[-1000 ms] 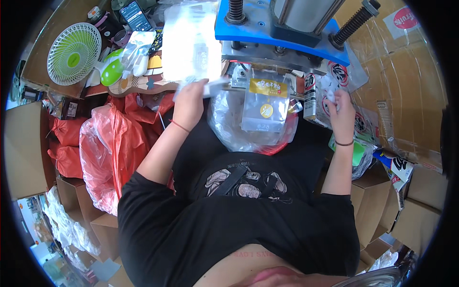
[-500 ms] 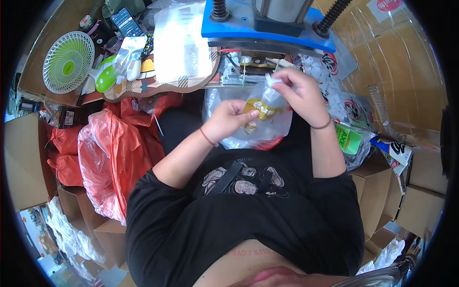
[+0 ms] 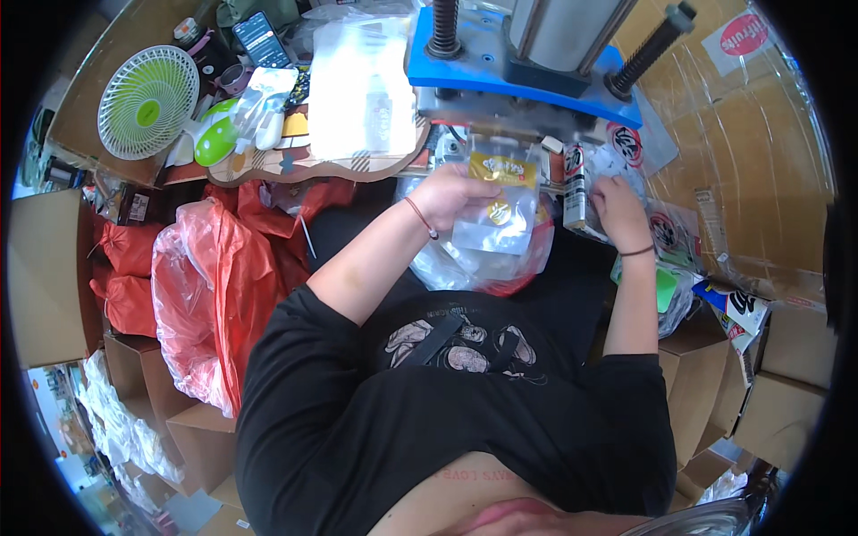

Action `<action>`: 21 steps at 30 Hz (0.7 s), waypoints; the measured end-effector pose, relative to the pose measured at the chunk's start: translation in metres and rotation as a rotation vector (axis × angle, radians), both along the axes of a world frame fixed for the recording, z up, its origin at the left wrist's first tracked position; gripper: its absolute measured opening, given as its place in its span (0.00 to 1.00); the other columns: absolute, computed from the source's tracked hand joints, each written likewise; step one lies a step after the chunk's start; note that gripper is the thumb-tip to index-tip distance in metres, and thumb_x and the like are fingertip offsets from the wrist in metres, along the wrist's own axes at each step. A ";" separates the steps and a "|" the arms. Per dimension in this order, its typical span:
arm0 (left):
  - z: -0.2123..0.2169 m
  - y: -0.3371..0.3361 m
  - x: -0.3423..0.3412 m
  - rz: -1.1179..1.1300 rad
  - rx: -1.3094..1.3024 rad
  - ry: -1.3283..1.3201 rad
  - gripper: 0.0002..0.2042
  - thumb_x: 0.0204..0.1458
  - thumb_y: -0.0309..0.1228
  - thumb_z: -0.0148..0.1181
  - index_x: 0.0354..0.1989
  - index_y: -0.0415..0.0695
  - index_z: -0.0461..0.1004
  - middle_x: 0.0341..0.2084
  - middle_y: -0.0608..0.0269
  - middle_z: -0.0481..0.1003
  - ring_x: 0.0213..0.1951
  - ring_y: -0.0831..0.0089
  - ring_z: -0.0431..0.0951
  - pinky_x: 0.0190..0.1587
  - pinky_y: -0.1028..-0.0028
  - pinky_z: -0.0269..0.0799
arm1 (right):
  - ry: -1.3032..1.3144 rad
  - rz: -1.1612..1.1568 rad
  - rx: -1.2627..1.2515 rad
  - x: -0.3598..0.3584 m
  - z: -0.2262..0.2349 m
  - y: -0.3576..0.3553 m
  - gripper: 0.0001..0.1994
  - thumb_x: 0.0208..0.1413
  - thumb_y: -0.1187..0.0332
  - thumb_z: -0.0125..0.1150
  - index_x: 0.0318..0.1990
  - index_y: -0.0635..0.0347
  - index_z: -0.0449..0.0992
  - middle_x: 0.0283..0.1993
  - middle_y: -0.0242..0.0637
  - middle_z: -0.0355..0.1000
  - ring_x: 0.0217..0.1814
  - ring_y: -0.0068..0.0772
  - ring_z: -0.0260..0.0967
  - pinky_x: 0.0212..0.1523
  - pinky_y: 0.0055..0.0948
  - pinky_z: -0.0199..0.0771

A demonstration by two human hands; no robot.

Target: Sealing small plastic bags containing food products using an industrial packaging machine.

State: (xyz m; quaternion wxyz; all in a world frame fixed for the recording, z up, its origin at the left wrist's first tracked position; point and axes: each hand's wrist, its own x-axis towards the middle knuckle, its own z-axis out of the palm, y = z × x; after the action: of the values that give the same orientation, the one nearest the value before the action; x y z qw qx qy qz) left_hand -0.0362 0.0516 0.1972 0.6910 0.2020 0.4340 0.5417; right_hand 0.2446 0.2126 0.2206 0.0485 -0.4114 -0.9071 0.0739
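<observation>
Clear plastic with a yellow header card makes up the small pouch (image 3: 502, 201) that the left hand (image 3: 451, 195) holds up in front of the person's chest, just below the blue press machine (image 3: 523, 67). The pouch hangs upright, header at the top, which looks like a way to keep its contents settled and its face turned toward the person's eyes. The fingers of the left hand are closed on the pouch's left edge, thumb on the near side, so the grip is a narrow pinch on the plastic rather than a full fist.

Off to the right, the right hand (image 3: 618, 204) reaches into a heap of small packets (image 3: 663, 234) with round red-and-black marks, lying beside the machine's base. Its fingers curl down onto that heap and touch it; whether they have closed on one packet cannot be told from this view. A slim upright packet (image 3: 574, 183) stands between the two hands, just beside the right one.

Under the pouch, a large clear bag (image 3: 487, 263) rests on the lap, open side up, probably placed there to catch finished pieces. Red plastic bags (image 3: 206, 286) pile up on the person's left, and a green-and-white fan (image 3: 147, 100) sits on the wooden tabletop (image 3: 295, 168) well apart from both hands.
</observation>
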 end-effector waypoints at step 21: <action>-0.003 -0.070 -0.029 0.252 0.211 0.788 0.11 0.54 0.35 0.68 0.33 0.38 0.80 0.21 0.62 0.76 0.25 0.80 0.74 0.30 0.74 0.71 | 0.529 0.478 -0.191 -0.014 0.042 -0.047 0.12 0.53 0.71 0.68 0.43 0.60 0.76 0.35 0.41 0.77 0.35 0.39 0.76 0.37 0.30 0.73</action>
State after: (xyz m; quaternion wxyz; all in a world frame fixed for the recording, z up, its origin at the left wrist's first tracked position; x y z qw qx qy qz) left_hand -0.0647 -0.0181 0.1945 0.3763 0.4085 0.6281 0.5450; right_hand 0.2306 0.1659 0.2629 0.2241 -0.1574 -0.9227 0.2712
